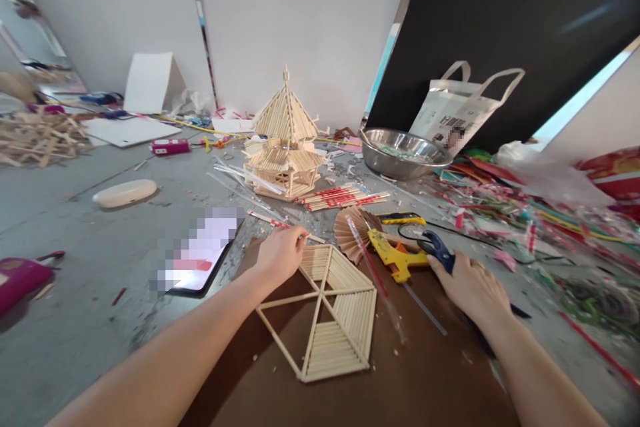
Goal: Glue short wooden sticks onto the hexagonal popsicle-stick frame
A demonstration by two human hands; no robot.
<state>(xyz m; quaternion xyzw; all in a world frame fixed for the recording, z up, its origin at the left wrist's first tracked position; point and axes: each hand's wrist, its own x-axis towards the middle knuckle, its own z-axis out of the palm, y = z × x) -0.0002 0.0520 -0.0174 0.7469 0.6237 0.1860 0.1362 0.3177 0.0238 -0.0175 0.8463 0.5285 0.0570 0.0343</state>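
Note:
A flat hexagonal panel of wooden sticks (330,310) lies on a brown board (400,373) in front of me. My left hand (280,255) rests at the panel's far left corner, fingers pinched on a thin wooden stick (313,238). My right hand (467,287) lies to the right of the panel, its fingers over the blue handle (437,245) of a yellow glue gun (395,255). A stick-built pagoda model (285,143) stands further back.
A phone (200,253) lies left of the board. A steel bowl (403,152), a white bag (463,110), red-and-white chopstick packs (343,197) and a folded paper fan (353,230) sit beyond. Colourful scraps litter the right. A stick pile (37,137) lies far left.

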